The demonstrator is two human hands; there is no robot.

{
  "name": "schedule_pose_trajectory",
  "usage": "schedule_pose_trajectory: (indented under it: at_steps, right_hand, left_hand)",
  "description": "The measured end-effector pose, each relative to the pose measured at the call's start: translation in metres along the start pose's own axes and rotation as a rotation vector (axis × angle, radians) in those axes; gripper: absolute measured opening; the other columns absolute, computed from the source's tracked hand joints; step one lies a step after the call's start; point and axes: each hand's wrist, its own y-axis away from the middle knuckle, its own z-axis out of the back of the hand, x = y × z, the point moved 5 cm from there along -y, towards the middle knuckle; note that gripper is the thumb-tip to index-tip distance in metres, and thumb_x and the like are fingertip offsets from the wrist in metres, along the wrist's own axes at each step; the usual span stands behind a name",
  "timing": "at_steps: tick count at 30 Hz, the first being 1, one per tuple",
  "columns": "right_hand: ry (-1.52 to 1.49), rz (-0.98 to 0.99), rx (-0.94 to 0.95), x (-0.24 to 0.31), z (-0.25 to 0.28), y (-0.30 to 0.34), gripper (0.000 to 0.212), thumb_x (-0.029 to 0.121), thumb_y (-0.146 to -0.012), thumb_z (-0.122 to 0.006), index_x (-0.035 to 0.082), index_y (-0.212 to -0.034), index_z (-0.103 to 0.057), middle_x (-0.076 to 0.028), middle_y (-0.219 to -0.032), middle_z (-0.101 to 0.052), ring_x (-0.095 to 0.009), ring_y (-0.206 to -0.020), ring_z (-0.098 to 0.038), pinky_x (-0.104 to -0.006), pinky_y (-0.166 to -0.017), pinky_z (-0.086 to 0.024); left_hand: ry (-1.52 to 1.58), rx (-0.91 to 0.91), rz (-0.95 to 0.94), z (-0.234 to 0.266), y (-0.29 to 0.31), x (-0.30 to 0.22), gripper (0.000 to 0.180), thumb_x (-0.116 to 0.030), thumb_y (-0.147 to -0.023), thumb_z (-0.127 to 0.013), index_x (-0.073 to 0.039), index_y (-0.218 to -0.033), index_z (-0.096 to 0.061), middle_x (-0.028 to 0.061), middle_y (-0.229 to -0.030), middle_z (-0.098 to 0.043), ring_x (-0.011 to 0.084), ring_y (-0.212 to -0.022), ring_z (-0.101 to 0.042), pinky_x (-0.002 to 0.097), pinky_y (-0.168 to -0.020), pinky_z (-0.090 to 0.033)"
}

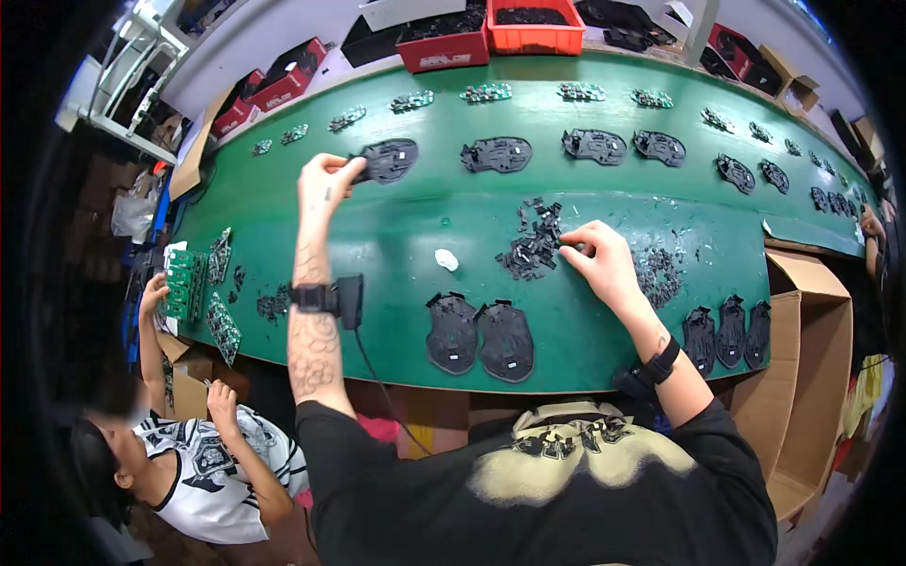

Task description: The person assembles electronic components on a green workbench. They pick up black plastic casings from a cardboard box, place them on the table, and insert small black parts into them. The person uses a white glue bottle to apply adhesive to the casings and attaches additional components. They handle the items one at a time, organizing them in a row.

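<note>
My left hand is closed at the left end of a black computer mouse base on the far part of the green table, its thumb and fingers pinching that edge. My right hand reaches to the right side of a pile of small black plastic pieces. Its thumb and fingertips come together there, and whatever lies between them is too small to make out. Two more mouse bases lie side by side nearer to me. A small white piece rests left of the pile.
Rows of mouse bases and green circuit boards run along the table. Behind stands an orange bin. A cardboard box is at the right. On the left, a co-worker's hand touches stacked circuit boards.
</note>
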Motion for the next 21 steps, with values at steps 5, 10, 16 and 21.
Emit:
schedule_pose_trajectory:
  at_steps: [5,10,16,21]
  right_hand:
    - [0.019,0.026,-0.006,0.003,-0.007,-0.005,0.010,0.011,-0.078,-0.072,0.005,-0.086,-0.070,-0.007,-0.082,-0.063,-0.021,-0.071,-0.063,-0.0323,-0.068,-0.050]
    - [-0.163,-0.150,0.011,0.006,0.010,0.015,0.007,0.006,-0.080,-0.069,0.002,-0.085,-0.066,-0.008,-0.084,-0.069,-0.014,-0.076,-0.066,-0.0284,-0.066,-0.050]
    - [-0.270,-0.017,0.016,0.006,0.039,0.056,0.023,0.001,-0.083,-0.061,0.005,-0.103,-0.072,-0.006,-0.088,-0.068,-0.012,-0.079,-0.062,-0.0246,-0.068,-0.047]
    - [-0.497,-0.187,0.131,-0.003,0.035,0.080,0.016,-0.003,-0.083,-0.063,-0.001,-0.096,-0.072,-0.006,-0.090,-0.070,-0.012,-0.083,-0.066,-0.0243,-0.074,-0.052]
  left_hand:
    - [-0.112,-0.037,0.086,-0.045,-0.036,0.043,0.049,-0.037,-0.067,-0.082,0.005,-0.087,-0.067,0.0139,-0.073,-0.070,0.0167,-0.055,-0.067,0.0299,-0.058,-0.055]
    - [-0.030,-0.054,0.114,-0.070,-0.035,0.058,0.052,-0.033,-0.068,-0.083,0.008,-0.096,-0.067,0.0145,-0.075,-0.070,0.0188,-0.055,-0.068,0.0306,-0.059,-0.056]
    - [-0.110,-0.116,-0.256,-0.038,0.010,0.015,0.052,-0.025,-0.083,-0.075,0.003,-0.125,-0.059,0.0162,-0.116,-0.066,0.0228,-0.096,-0.068,0.0344,-0.084,-0.054]
    - [0.086,0.444,-0.411,-0.030,0.171,-0.091,0.020,-0.014,-0.082,-0.073,-0.003,-0.098,-0.070,0.0066,-0.088,-0.067,0.0152,-0.076,-0.063,0.0297,-0.069,-0.051]
